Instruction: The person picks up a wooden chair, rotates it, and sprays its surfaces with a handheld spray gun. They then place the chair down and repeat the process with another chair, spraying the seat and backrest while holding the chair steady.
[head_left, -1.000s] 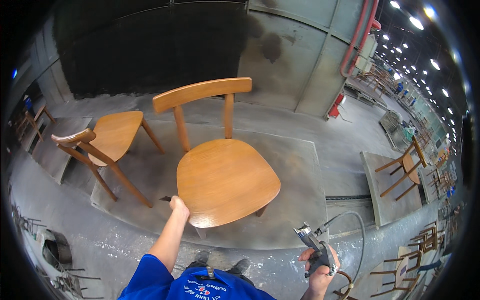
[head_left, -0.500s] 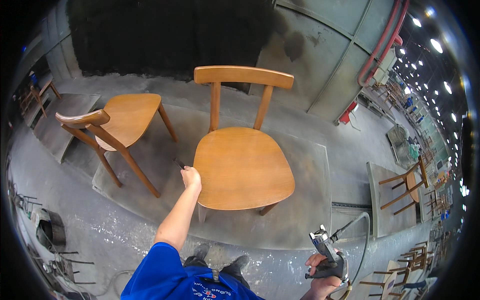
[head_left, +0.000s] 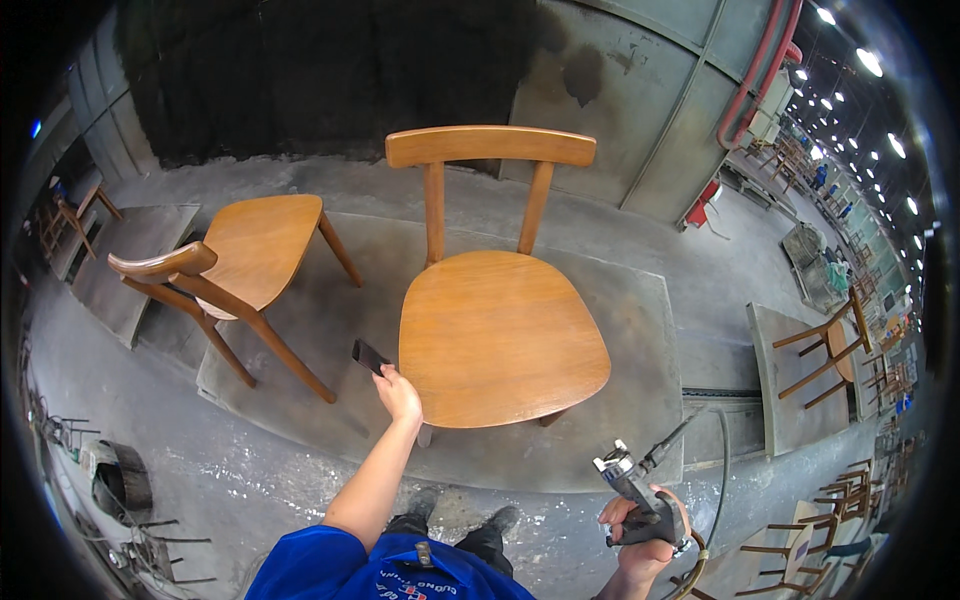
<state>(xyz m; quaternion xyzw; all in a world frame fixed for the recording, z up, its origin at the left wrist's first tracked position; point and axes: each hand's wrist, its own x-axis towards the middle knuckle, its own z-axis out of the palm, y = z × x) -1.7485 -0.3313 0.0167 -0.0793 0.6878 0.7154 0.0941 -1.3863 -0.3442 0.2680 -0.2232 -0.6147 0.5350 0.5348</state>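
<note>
A brown wooden chair (head_left: 505,340) stands upright in front of me, its backrest on the far side. At the left front edge of its seat, my left hand (head_left: 401,396) is closed around a small dark flat block (head_left: 369,355), which points away from me. Whether the hand also touches the seat is hard to tell. Lower right, my right hand (head_left: 648,556) grips a spray gun (head_left: 638,492) with a metal head. Its hose (head_left: 724,480) loops up and round beside it. The gun is apart from the chair.
Left of the chair stands a second wooden chair (head_left: 262,245), turned sideways. Both stand on a grey board (head_left: 330,440). A third chair (head_left: 835,345) is on another board at right. A bucket-like container (head_left: 118,480) sits lower left; a dark-stained wall (head_left: 330,80) rises behind.
My left hand has turned, so more of the dark block's broad face shows. The chair before me appears slightly turned and farther right. The spray gun has shifted a little left in view.
</note>
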